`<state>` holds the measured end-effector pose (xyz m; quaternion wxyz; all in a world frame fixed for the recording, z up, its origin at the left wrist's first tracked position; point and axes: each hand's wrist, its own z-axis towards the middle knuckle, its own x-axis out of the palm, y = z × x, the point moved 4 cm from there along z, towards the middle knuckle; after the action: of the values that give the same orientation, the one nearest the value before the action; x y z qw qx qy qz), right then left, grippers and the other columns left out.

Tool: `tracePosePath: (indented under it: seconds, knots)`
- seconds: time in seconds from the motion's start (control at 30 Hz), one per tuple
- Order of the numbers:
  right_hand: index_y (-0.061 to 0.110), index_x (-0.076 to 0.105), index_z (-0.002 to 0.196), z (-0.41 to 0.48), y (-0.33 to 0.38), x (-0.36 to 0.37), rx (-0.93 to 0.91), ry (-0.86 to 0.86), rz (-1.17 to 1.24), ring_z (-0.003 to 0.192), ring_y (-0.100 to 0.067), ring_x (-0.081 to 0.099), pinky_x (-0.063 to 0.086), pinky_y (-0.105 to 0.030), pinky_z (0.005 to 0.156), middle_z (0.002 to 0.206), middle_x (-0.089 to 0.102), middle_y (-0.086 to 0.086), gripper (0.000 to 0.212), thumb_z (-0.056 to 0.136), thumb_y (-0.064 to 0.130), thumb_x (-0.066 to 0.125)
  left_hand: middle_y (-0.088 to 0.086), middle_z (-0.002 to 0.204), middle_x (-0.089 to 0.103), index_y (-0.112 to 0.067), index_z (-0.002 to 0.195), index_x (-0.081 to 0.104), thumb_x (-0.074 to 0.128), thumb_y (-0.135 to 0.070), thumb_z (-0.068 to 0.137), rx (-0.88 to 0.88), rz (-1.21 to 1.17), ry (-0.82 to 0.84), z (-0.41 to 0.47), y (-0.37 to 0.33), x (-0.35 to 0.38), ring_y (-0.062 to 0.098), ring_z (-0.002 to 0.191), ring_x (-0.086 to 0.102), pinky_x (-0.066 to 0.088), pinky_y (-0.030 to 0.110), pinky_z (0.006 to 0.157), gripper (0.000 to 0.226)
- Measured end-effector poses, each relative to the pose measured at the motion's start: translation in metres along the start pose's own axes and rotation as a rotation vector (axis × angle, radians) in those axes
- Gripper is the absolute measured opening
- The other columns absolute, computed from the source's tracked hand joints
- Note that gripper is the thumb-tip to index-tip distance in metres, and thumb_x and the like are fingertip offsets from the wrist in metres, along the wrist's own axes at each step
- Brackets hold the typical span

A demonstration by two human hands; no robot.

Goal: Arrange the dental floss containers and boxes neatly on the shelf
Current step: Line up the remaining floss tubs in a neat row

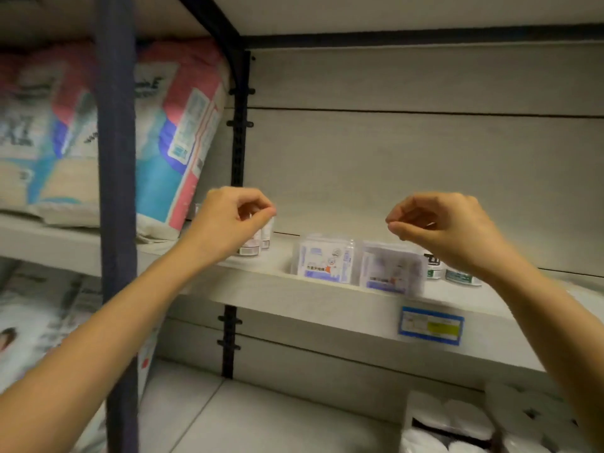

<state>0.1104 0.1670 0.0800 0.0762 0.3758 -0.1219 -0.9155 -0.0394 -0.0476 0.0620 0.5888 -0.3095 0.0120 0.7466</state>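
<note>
Finds two clear plastic boxes (325,260) standing side by side near the front edge of the shelf (327,304), touching or nearly so, the right one turned slightly off square. Records the left containers (251,248), small and round, at the left end, partly hidden behind the left hand (228,220). Records the right containers (459,276) just beside the boxes, partly behind the right hand (447,232).

Notes both hands raised above the shelf, well apart, fingers curled in toward the thumb, gripping nothing visible and touching no stock.

Judges the boxes light, stiff-walled and smooth, so likely slippery; expects thin plastic to flex under a hard squeeze. Advises taking each box across its two narrow sides, thumb on one and fingers on the other, low enough not to tip it.

Judges the containers light, rigid and easily toppled. Advises a hold round the body from above, not a push at the top.

Cannot read the labels: blurred.

Logs also a price tag (430,325) on the shelf front, large soft packs (170,125) in the bay to the left, and paper rolls (457,420) below.
</note>
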Motion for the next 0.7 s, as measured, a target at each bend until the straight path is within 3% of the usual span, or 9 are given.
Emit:
tracePosePath:
  seconds: [0.2,0.3,0.37,0.57,0.7]
  knots:
    - [0.021,0.071,0.085,0.050,0.073,0.068,0.032,0.042,-0.032,0.070,-0.006,0.065,0.043,-0.003,0.064,0.069,0.068,0.008,0.005,0.082,0.019,0.067,-0.002,0.069,0.064,-0.011,0.082,0.070,0.063,-0.014,0.084,-0.065,-0.010,0.026,0.022,0.082,-0.047,0.013,0.066,0.055,0.045,0.021,0.066,0.008]
    - [0.019,0.071,0.094,0.079,0.098,0.106,0.059,0.060,-0.081,0.084,-0.014,0.064,0.048,-0.022,0.080,0.088,0.072,0.000,0.014,0.083,0.025,0.066,0.008,0.098,0.068,-0.009,0.099,0.068,0.060,-0.015,0.086,-0.082,0.025,0.092,0.039,0.108,-0.051,0.017,0.084,0.058,0.045,0.026,0.075,0.016]
    - [0.017,0.068,0.105,0.096,0.109,0.130,0.092,0.105,-0.134,0.094,-0.017,0.063,0.047,-0.028,0.085,0.104,0.070,-0.002,0.027,0.084,0.033,0.064,0.008,0.114,0.062,-0.009,0.111,0.062,0.056,-0.020,0.089,-0.129,0.082,0.177,0.050,0.120,-0.045,0.020,0.099,0.056,0.044,0.030,0.078,0.026]
    - [0.014,0.048,0.131,0.122,0.116,0.175,0.191,0.170,-0.264,0.117,-0.026,0.054,0.043,-0.035,0.095,0.132,0.056,-0.008,0.060,0.083,0.050,0.058,0.017,0.125,0.053,-0.004,0.116,0.054,0.038,-0.033,0.097,-0.219,0.243,0.469,0.064,0.143,-0.015,0.028,0.102,0.050,0.035,0.029,0.078,0.038]
    - [0.012,0.047,0.131,0.124,0.110,0.191,0.248,0.232,-0.281,0.118,-0.027,0.053,0.043,-0.035,0.094,0.133,0.054,-0.010,0.061,0.084,0.050,0.057,0.014,0.123,0.051,-0.003,0.128,0.045,0.042,-0.033,0.095,-0.235,0.223,0.476,0.061,0.149,-0.007,0.025,0.102,0.049,0.036,0.031,0.078,0.045]
